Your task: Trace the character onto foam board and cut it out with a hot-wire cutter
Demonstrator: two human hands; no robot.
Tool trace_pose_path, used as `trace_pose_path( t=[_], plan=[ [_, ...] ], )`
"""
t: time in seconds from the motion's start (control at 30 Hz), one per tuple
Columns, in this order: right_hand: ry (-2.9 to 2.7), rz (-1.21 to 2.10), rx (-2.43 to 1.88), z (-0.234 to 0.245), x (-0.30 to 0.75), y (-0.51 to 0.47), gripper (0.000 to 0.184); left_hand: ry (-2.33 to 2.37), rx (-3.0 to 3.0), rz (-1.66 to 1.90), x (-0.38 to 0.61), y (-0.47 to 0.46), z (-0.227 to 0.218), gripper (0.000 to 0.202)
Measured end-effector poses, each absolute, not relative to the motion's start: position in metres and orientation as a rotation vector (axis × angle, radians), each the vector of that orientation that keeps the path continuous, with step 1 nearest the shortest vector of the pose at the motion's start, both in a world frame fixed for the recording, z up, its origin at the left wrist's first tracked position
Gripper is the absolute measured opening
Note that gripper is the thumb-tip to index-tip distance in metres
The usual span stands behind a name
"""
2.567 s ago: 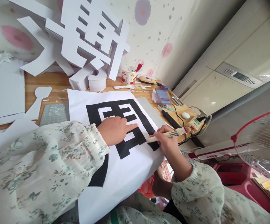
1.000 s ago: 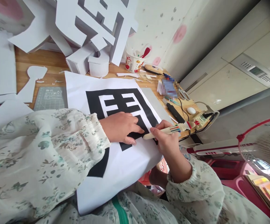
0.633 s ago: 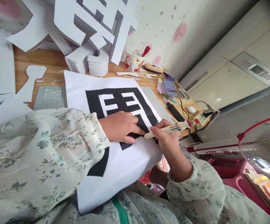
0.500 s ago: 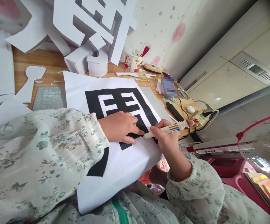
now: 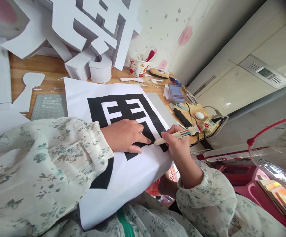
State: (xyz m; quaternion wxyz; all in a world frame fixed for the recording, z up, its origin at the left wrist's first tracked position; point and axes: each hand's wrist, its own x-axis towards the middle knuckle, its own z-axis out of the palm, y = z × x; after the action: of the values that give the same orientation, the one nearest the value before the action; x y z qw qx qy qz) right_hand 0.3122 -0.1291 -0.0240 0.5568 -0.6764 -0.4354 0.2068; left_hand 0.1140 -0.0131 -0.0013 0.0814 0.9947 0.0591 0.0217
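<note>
A large white sheet of paper [image 5: 138, 177] with a bold black printed character [image 5: 120, 107] lies across the table and hangs over its front edge. My left hand [image 5: 125, 135] rests on the print with index finger and thumb stretched apart, pressing the sheet. In my right hand [image 5: 178, 146] is a thick cream multicolour pen [image 5: 182, 133] with coloured slider buttons and a red-and-white top. Its point meets the paper, or hovers just over it, beside my left index fingertip at the black stroke's edge. Any mark from it is too small to make out.
Behind stand white three-dimensional paper characters [image 5: 66, 24] and a paper cup [image 5: 138, 67] with tools. A grey cutting mat [image 5: 49, 107] lies partly under the sheet. Rightward are a black-handled tool [image 5: 182, 117], scissors [image 5: 191, 98], a power strip [image 5: 210, 124] and a fan [image 5: 278, 148].
The pen tip has slid slightly right over the paper, away from my left index fingertip. My left hand stays in place on the sheet, and the whole view has shifted a little.
</note>
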Motion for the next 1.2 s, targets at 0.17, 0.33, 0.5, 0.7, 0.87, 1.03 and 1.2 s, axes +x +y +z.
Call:
trace_pose_path(
  t=[0.17,0.33,0.5,0.7,0.87,1.03,1.2],
  plan=[
    [-1.008,0.479,-1.577,-0.026,0.315,-0.127,0.029,0.173,2.965,0.113,0.114,-0.013,-0.003,0.044],
    [-1.003,0.468,-1.561,-0.027,0.316,-0.126,0.028,0.182,2.946,0.106,0.113,-0.013,-0.003,0.045],
    [-0.997,0.386,-1.567,-0.026,0.314,-0.127,0.028,0.164,2.937,0.143,0.113,-0.012,-0.006,0.044],
    [-0.961,0.417,-1.580,-0.027,0.317,-0.126,0.026,0.128,2.930,0.222,0.113,-0.010,-0.012,0.041],
    [-0.948,0.413,-1.571,-0.032,0.320,-0.124,0.027,0.109,2.929,0.269,0.113,-0.008,-0.016,0.041],
    [-0.935,0.441,-1.543,-0.031,0.321,-0.124,0.027,0.113,2.935,0.252,0.113,-0.008,-0.014,0.041],
    [-0.730,0.573,-1.388,-0.020,0.319,-0.124,0.034,0.169,2.938,0.162,0.114,-0.010,-0.008,0.046]
  ],
)
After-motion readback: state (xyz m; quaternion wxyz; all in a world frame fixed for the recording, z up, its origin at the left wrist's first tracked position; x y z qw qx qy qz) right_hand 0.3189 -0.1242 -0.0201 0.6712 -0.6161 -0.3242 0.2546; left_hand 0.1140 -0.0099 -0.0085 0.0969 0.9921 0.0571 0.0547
